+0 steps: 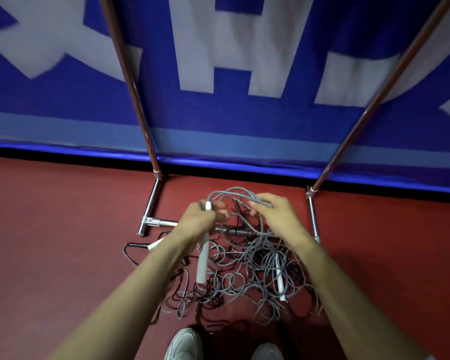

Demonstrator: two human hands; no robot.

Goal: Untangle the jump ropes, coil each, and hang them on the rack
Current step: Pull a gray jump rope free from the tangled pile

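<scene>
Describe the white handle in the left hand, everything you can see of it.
The white handle is a long, slim, smooth stick, plastic by its look. The left hand grips it near its upper end, so it hangs nearly upright over the rope tangle. Its tip shows above the fist, where grey rope seems to leave it and arcs to the right hand.

The rack (pixel 154 201) is metal: bright, mirror-glossy chrome low down, and uprights (pixel 130 74) in a polished reddish brown. The ropes (pixel 266 266) look like smooth, faintly shiny plastic cord. The handle (pixel 203 258) is smooth white plastic. The floor (pixel 63 229) is matt and slightly grainy. Along its far edge hangs a banner (pixel 244 113) of matt woven cloth with a glossy hem (pixel 244 164).
</scene>
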